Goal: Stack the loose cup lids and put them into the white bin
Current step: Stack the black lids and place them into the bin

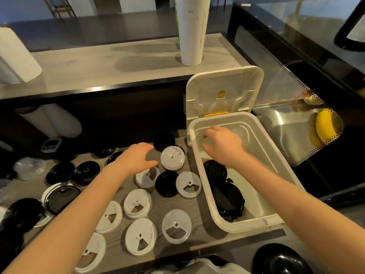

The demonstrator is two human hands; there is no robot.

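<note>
A person's left hand [136,158], grip spread and empty, hovers over loose cup lids [141,236], white and black, scattered across the worktop [164,203], while the right hand [223,145], grip likewise spread and empty, hangs over the open white bin [248,225], where black lids [227,196] lie.

Looks down on a grey wood-grain tabletop [169,203] in dim indoor light. Behind it, a raised counter [110,62] of the same pale wood with a black front edge; bears a tall stack of white cups [192,30] and, at the far left, a paper towel roll [13,58]. To the right, a black-framed glass display case [296,56] with a shiny steel floor. Beyond, dark floor [98,26], white wall [136,2], wooden chair legs [59,6].
</note>
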